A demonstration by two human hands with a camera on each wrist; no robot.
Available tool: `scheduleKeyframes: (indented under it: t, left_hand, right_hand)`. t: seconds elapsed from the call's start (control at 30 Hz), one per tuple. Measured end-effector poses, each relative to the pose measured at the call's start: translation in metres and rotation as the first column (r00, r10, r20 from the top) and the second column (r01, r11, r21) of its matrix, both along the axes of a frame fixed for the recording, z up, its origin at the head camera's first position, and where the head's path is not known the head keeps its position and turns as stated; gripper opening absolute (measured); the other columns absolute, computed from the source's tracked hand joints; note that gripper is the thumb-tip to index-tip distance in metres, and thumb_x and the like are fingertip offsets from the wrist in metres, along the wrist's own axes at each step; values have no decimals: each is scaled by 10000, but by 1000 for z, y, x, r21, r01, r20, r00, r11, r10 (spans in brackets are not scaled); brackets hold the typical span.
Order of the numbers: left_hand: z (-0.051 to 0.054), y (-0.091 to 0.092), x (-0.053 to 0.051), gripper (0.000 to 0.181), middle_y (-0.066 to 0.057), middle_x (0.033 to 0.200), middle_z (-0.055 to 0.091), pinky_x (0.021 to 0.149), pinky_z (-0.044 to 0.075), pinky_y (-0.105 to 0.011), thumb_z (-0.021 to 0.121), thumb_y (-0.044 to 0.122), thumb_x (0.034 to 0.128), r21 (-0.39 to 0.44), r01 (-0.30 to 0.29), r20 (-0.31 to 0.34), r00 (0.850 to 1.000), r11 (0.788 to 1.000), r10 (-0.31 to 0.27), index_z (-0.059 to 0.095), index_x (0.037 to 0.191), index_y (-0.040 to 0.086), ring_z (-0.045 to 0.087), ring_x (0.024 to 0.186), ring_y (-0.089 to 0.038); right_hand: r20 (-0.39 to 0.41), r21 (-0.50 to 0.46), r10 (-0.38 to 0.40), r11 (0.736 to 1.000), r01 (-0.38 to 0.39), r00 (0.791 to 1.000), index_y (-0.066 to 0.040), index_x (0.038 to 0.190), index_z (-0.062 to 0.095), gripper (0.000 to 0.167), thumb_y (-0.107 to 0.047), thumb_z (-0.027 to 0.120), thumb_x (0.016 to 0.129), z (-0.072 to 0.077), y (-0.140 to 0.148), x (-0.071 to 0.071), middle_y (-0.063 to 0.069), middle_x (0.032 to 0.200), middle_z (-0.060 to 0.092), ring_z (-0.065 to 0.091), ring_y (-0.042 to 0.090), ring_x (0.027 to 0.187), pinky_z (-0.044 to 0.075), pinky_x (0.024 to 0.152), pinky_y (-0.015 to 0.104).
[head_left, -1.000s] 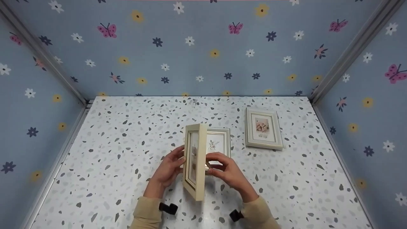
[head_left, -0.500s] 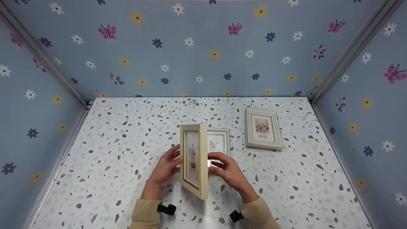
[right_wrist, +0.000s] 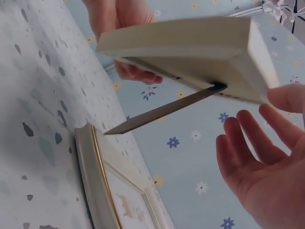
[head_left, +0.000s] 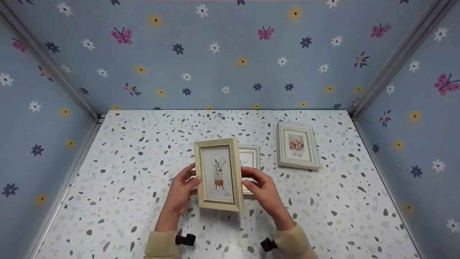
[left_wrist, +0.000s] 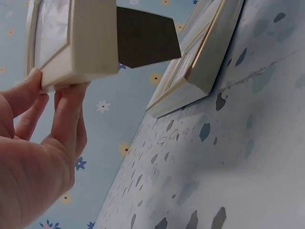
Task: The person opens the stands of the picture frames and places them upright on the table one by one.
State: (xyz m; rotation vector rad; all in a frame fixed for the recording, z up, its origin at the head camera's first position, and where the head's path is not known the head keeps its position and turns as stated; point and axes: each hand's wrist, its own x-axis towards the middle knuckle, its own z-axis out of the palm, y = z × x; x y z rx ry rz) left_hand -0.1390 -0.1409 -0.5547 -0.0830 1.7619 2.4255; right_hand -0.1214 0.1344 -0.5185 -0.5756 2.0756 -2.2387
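A cream picture frame [head_left: 217, 176] with a plant-pot print is held up, its front turned to the head camera. My left hand [head_left: 180, 189] grips its left edge, thumb in front and fingers behind. At the right edge my right hand [head_left: 264, 190] pinches the frame between thumb and index finger, the other fingers apart from it in the right wrist view. A dark stand leg [left_wrist: 147, 38] juts out from the back, seen in both wrist views. Behind the held frame, a pale picture frame [head_left: 250, 151] lies on the table, partly hidden.
Another pale picture frame [head_left: 297, 145], with a pink flower print, lies face up further right. The speckled white table [head_left: 143, 144] is bounded by flower-patterned blue walls [head_left: 222, 54] at the back and both sides.
The held frame has turned from nearly edge-on to face the head camera, and its left edge has swung left with my left hand. My right hand has come onto its right edge.
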Motion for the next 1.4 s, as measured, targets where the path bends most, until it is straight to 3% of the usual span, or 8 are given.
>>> scheduleKeyframes:
  t: [0.2,0.5,0.8,0.93,1.07,1.17,1.3,1.4]
  left_hand:
    - [3,1,2,538,-171,1174,572,699,592,-377,660,2,941,-63,-69,-9,998,996,68,490,1449,52,665,941,-229]
    - [18,7,12,501,-172,1182,578,723,596,-385,664,12,944,-191,-146,-89,987,971,131,543,1421,107,655,1003,-265]
    - [34,7,21,475,-168,1137,572,758,588,-331,700,-24,906,-241,-258,-225,953,936,205,601,1362,64,610,1007,-257]
    - [38,7,21,482,-152,1118,597,764,575,-288,721,-39,881,-274,-331,-313,919,903,241,619,1342,56,602,1004,-252]
    - [40,9,21,489,-143,1113,622,740,572,-246,721,-62,868,-343,-417,-391,878,841,276,622,1336,40,607,1006,-237]
    - [52,12,25,474,-155,1095,628,728,570,-226,708,-94,866,-379,-464,-425,856,800,295,620,1323,-4,607,998,-219]
    - [66,15,30,454,-166,1069,635,793,563,-239,713,-94,863,-399,-501,-450,837,768,312,625,1305,-37,620,988,-204]
    - [66,14,28,446,-167,1066,648,825,557,-254,726,-71,863,-408,-526,-461,824,746,329,636,1298,-28,632,986,-205]
  right_hand:
    - [18,-37,-54,998,55,998,73,1323,562,382,-25,632,961,1,0,0,235,1234,610,602,289,1113,525,928,362]
    - [23,-14,-83,996,83,996,41,1341,573,418,-46,669,944,6,-2,1,204,1250,607,596,293,1111,533,925,377]
    - [-26,24,-164,986,164,986,3,1367,580,479,-21,714,908,9,-9,-3,185,1210,640,627,295,1054,563,849,345]
    - [-68,50,-196,979,199,978,-1,1385,567,492,18,695,911,11,-17,-8,180,1217,644,637,307,1058,566,851,350]
    - [-131,101,-219,967,233,967,65,1376,544,483,70,667,909,27,-28,-8,211,1190,641,644,343,1048,569,847,383]
    - [-187,150,-238,952,267,953,105,1357,538,477,109,655,895,38,-36,-8,237,1145,652,655,363,1011,577,818,410]
    - [-236,182,-280,928,325,930,46,1385,546,518,116,664,885,21,-45,-21,206,1130,684,674,336,992,582,793,429]
    - [-240,179,-292,924,338,926,8,1408,539,542,100,669,890,5,-49,-32,176,1145,695,679,307,1008,581,793,418]
